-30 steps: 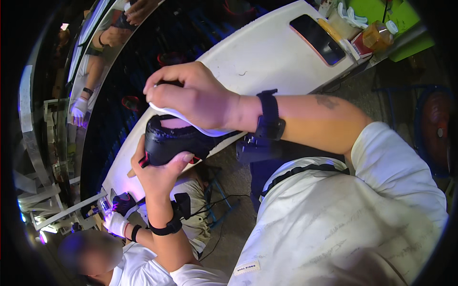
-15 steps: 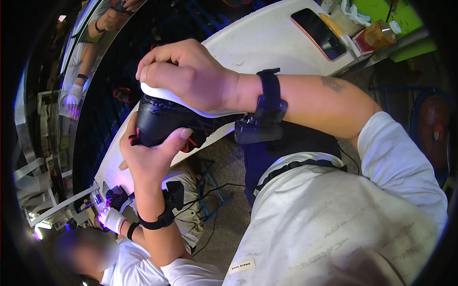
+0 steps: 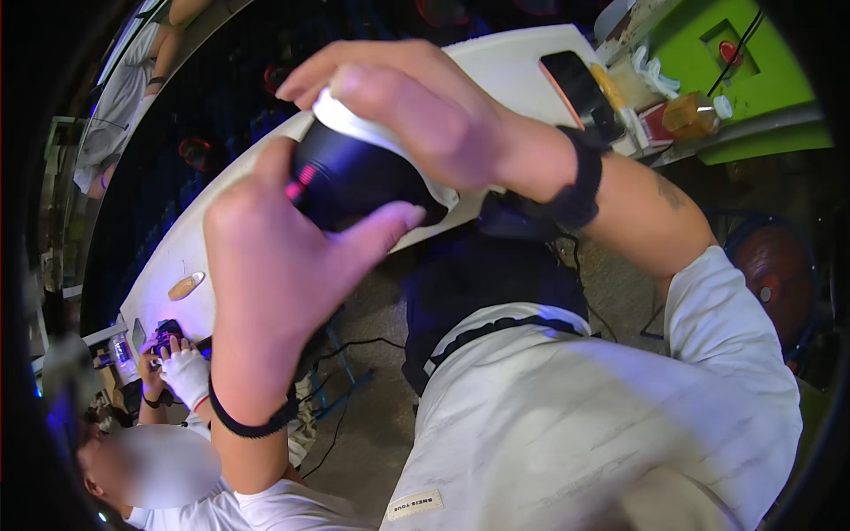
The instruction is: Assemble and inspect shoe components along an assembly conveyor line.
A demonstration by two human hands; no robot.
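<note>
Closer now, black shoe hovers over white table, green panel beyond.

The right hand hides part of the sole. The left hand is blurry and covers some of the shoe.

Shoe workshop by the look: black shoe held over long white desk, co-worker's glove at left, red-trimmed dark pieces beyond, stool at right.
</note>
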